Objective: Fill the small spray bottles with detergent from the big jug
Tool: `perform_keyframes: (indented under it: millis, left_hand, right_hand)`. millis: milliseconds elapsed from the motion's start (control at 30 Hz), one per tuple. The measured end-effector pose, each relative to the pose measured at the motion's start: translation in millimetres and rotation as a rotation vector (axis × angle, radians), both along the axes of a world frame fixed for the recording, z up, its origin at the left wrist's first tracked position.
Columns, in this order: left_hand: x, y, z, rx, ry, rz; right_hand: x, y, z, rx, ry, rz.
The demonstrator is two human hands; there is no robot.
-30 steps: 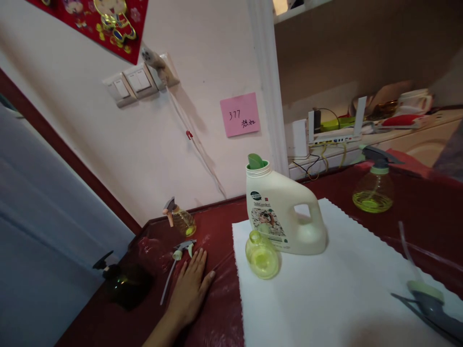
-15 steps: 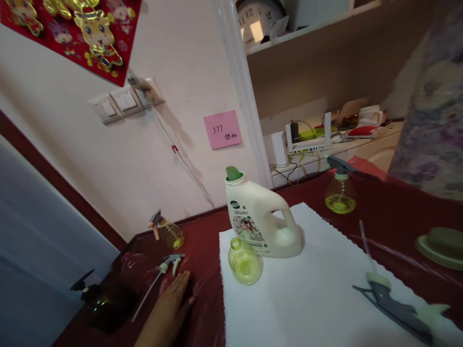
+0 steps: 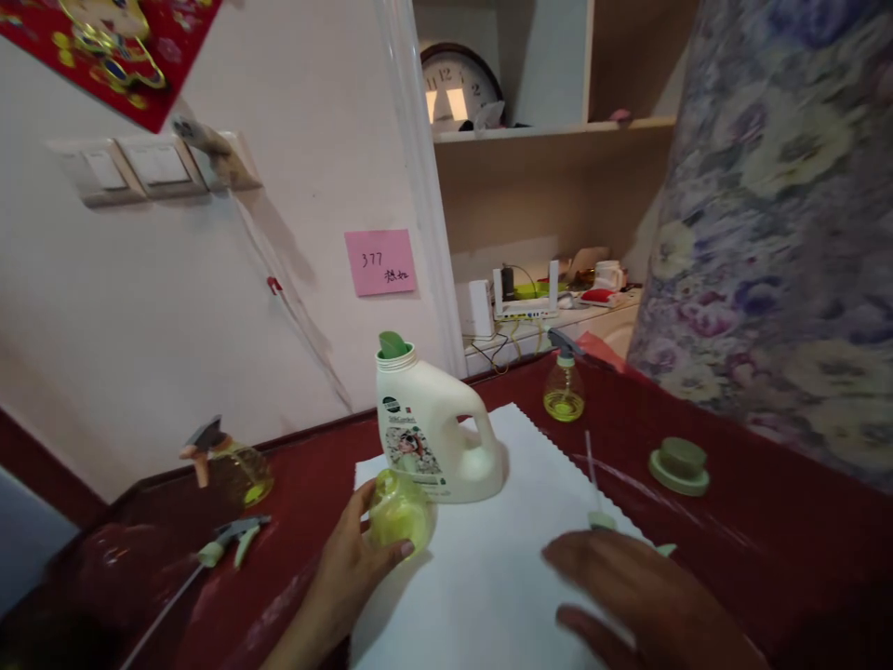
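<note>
My left hand is closed round a small yellow-green bottle without a top, which stands on a white cloth. Just behind the bottle is a cream detergent jug with an open green spout. My right hand lies over a grey-and-green spray head on the cloth, with its thin tube pointing away. The hand is blurred and covers the spray head, so its grip does not show.
On the dark red table stand a yellow spray bottle, a round green cap, another spray bottle at left and a loose spray head. A person in a floral garment stands close at right. The wall is directly behind.
My left hand left the table and closed on the small yellow-green bottle. My right hand came into view over the spray head. The camera swung right and up.
</note>
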State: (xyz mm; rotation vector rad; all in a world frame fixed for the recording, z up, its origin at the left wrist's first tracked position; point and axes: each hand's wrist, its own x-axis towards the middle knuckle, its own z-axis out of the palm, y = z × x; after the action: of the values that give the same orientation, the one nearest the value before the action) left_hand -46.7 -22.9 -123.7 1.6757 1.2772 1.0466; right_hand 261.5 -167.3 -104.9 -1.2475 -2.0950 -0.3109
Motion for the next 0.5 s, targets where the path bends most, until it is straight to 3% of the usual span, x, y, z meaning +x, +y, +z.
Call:
perform_keyframes:
  millis: [67,133,300,400,500]
  left_hand:
    - [5.0,0.1,-5.4,-0.016,0.011,0.046]
    - [6.1,0.3,-9.9,-0.023,0.019,0.056]
    - [2.2,2.2,-23.4,0.005,0.019,0.058]
    - [1.0,0.5,-24.6,0.025,0.014,0.072]
    - [3.6,-6.0,-14.4,0.03,0.057,0.073]
  right_hand:
    - [35.2,0.2,-18.7,0.088,-0.048,-0.266]
    - [55.4,-1.3,-38.2,0.074,-0.143,-0.365]
    - [58.9,2.6,-72.0,0.157,-0.356,-0.433]
    - [57.3,8.1,-75.5,0.182,-0.418,-0.416]
    - [66.0,6.3,-71.5,0.251,-0.419,-0.397]
